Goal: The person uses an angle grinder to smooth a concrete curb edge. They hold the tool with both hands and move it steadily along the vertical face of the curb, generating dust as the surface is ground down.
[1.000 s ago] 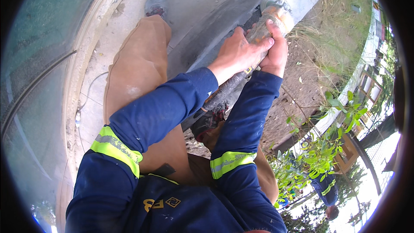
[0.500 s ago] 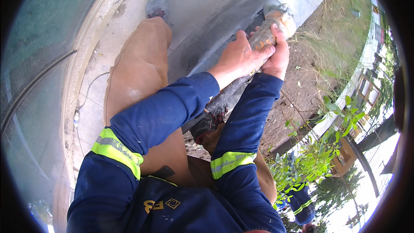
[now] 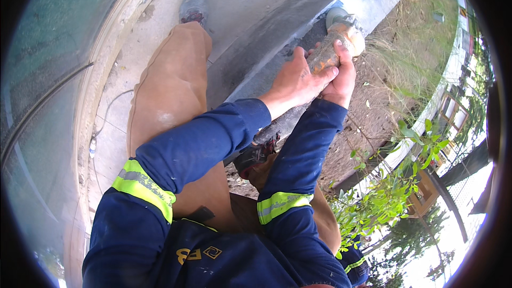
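An orange angle grinder (image 3: 348, 38), coated in grey dust, points away from me over the concrete ledge (image 3: 385, 1). Its round grey head (image 3: 336, 17) is at the ledge's surface; whether the disc spins cannot be told. My left hand (image 3: 297, 79) wraps the grinder's body from the left, thumb across the top. From the right, my right hand (image 3: 341, 79) grips the same body, its thumb pointing up along the casing. Both hands sit close together, and the grinder's rear end is hidden under them and my forearms.
A large glass pane (image 3: 48, 101) stands to my left, with a thin cable (image 3: 109, 108) on the tiled floor beside it. My left boot (image 3: 193, 6) is on the floor ahead. Right of the ledge are soil, dry grass (image 3: 405, 53) and a leafy shrub (image 3: 373, 202). Another person's blue clothing (image 3: 352, 253) shows lower right.
The grinder and both hands have shifted slightly toward me along the ledge, baring more of the round head. The other person at lower right has moved partly behind my body.
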A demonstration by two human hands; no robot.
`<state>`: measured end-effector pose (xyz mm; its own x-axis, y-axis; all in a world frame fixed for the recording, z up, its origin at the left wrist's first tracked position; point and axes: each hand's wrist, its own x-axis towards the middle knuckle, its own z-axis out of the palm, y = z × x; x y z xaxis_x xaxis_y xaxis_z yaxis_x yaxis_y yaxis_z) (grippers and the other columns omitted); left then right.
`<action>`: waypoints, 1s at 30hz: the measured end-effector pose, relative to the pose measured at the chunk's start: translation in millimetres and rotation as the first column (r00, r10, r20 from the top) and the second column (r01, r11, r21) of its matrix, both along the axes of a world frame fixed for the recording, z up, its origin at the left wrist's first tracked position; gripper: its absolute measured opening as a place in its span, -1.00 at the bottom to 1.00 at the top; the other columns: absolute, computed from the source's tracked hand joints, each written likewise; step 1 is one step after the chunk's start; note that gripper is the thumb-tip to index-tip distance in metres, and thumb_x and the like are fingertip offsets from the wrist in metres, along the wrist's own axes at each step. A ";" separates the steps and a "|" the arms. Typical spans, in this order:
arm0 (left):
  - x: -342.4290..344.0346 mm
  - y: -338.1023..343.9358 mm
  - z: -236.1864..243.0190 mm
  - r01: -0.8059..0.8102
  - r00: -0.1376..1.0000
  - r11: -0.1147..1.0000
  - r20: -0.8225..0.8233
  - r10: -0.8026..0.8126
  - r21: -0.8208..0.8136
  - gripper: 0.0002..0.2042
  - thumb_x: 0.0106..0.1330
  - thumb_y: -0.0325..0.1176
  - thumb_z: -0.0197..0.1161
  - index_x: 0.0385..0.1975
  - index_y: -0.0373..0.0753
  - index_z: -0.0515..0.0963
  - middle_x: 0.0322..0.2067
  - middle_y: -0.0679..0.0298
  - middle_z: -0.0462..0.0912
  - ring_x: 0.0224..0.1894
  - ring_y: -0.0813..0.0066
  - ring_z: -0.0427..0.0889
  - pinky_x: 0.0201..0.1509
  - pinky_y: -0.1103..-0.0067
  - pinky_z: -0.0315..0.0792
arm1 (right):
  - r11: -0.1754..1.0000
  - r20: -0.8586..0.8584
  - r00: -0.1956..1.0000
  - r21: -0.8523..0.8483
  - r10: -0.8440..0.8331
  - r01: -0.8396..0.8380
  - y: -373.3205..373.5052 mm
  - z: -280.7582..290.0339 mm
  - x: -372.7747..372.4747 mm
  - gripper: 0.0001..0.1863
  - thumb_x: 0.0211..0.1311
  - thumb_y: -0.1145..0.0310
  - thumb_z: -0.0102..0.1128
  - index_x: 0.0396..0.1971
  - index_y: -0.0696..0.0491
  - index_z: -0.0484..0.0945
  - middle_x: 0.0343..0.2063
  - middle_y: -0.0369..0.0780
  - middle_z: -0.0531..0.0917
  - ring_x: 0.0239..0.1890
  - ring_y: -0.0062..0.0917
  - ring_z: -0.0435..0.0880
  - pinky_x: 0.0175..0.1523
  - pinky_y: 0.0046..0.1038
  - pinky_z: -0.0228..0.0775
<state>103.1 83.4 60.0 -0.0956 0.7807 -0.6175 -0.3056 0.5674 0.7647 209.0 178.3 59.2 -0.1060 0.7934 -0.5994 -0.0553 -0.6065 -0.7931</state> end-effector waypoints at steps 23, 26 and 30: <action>-12.1 21.2 3.9 -0.066 0.995 0.998 0.075 0.066 -0.007 0.00 0.18 0.29 0.41 0.29 -0.55 0.22 0.07 -0.27 0.58 0.10 0.02 0.65 0.18 0.31 0.51 | 0.992 -0.005 0.993 -0.033 0.118 -0.118 41.0 -10.0 -1.7 -0.44 0.31 0.23 0.31 0.17 0.22 0.35 -0.23 -0.01 0.65 -0.27 -0.14 0.71 -0.13 -0.10 0.68; -13.1 22.2 5.8 -0.062 0.994 0.998 0.085 0.063 -0.015 -0.01 0.17 0.28 0.42 0.27 -0.53 0.24 0.06 -0.26 0.58 0.10 0.04 0.65 0.17 0.32 0.51 | 0.994 0.032 0.993 -0.024 0.110 -0.109 45.5 -11.8 -0.5 -0.46 0.32 0.23 0.30 0.15 0.22 0.37 -0.23 -0.01 0.66 -0.27 -0.16 0.72 -0.14 -0.12 0.68; -5.1 24.6 -5.2 -0.070 0.997 0.997 0.028 0.071 -0.040 -0.02 0.17 0.27 0.43 0.25 -0.54 0.25 0.05 -0.24 0.59 0.09 0.07 0.65 0.16 0.34 0.52 | 0.996 0.049 0.995 0.005 0.090 -0.091 39.2 -8.8 -3.8 -0.48 0.32 0.22 0.30 0.12 0.23 0.40 -0.24 -0.01 0.67 -0.28 -0.18 0.73 -0.15 -0.14 0.68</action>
<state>98.0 108.0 54.8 -0.1306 0.7478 -0.6509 -0.3677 0.5732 0.7323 205.1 217.5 50.4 -0.1482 0.7860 -0.6002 0.0387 -0.6018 -0.7977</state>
